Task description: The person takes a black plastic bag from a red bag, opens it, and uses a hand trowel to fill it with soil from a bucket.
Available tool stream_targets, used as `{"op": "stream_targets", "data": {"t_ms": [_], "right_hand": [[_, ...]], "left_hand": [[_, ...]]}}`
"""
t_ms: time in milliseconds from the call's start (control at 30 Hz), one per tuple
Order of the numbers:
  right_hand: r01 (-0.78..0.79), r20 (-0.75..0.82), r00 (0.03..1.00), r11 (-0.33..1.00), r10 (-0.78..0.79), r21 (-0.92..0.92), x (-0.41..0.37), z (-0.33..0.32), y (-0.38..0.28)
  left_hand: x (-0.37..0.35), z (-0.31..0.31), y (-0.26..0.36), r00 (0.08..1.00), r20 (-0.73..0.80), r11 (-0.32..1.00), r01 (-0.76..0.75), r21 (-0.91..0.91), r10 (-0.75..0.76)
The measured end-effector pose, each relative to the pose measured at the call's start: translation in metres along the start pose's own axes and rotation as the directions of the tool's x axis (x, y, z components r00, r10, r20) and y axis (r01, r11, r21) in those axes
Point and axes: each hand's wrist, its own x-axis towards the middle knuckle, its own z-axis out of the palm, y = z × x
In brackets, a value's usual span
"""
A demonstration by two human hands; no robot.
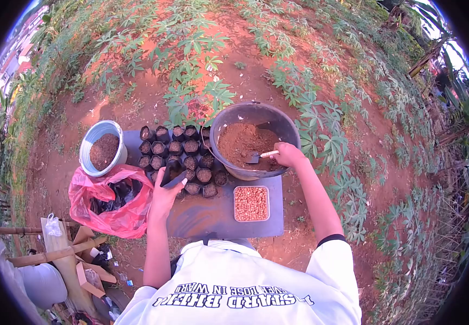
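My right hand (pixel 288 155) grips the pale handle of a small trowel (pixel 253 158). Its dark blade rests on the loose brown soil (pixel 241 142) inside a large black bucket (pixel 290 125). My left hand (pixel 164 194) is closed around a black plastic seedling bag (pixel 175 173), held upright with its mouth open above the front rows of bags. How much soil is in that bag I cannot make out. Several black seedling bags filled with soil (pixel 175 147) stand in rows between the bucket and my left hand.
A square tub of orange-tan seeds (pixel 251 203) sits on the grey table (pixel 207 219). On the left are a pale blue bucket of dark soil (pixel 104 150) and a pink plastic bag (pixel 91 197) holding black plastic. Leafy plants (pixel 332 130) grow beyond; bamboo poles (pixel 55 253) lie lower left.
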Motion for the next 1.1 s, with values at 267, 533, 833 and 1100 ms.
{"op": "stream_targets", "data": {"t_ms": [267,533,833,1100], "right_hand": [[0.096,-0.051,0.994,0.995,-0.097,-0.012,0.017,-0.001,0.014],[0.136,-0.079,0.988,0.991,-0.135,0.009,0.028,-0.006,0.023],[0.144,-0.066,0.988,0.989,-0.141,0.043,0.043,0.014,0.007],[0.120,-0.142,0.985,0.981,-0.098,0.153,0.032,0.011,0.018]], "left_hand": [[-0.017,0.006,-0.007,0.997,-0.066,0.995,-0.033,0.099,0.040],[-0.029,0.009,-0.007,0.988,-0.148,0.988,-0.009,0.155,0.032],[-0.038,0.015,-0.007,0.988,-0.154,0.998,-0.004,0.067,0.015],[-0.036,-0.007,-0.006,0.987,-0.159,0.999,-0.019,0.048,0.027]]}}
